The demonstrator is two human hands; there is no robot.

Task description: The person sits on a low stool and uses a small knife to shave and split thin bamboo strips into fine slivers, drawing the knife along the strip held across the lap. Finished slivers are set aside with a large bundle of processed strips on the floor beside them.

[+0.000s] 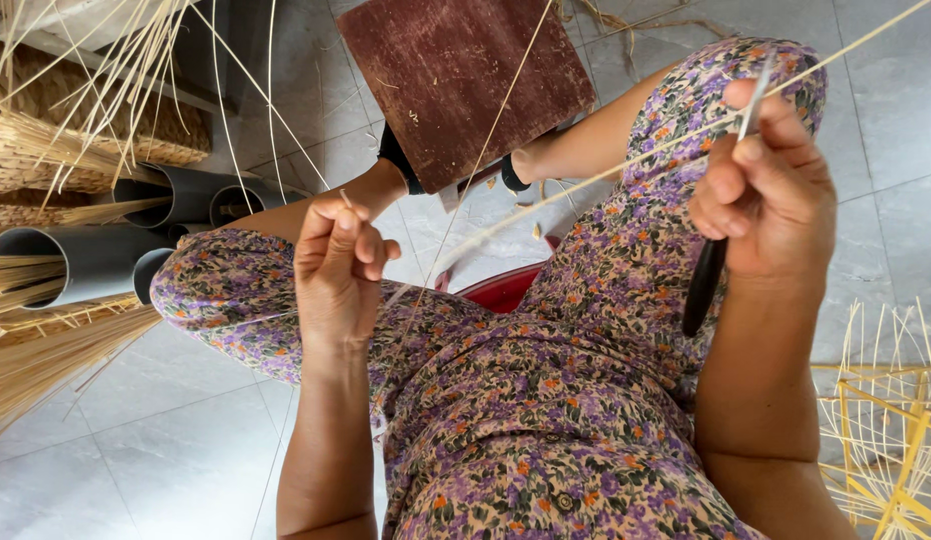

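Sitting on a low red stool (pixel 500 290) over the grey tiled floor (pixel 165 460), with a worn brown board (pixel 455 80) lying by the feet and grey pipes (pixel 95 262) holding straw bundles off to the left, the person is working a long pale bamboo strip (pixel 625 162) across the lap. The right hand (pixel 770 195) is closing fully around a black-handled knife (pixel 707 270) and pressing the strip against its blade, while the left hand (pixel 337 272) is pinching a thin sliver (pixel 343 198) between thumb and fingertips. I am judging the risk as the blade slipping toward the thumb, or the strip splitting unevenly, should either pull go off line.
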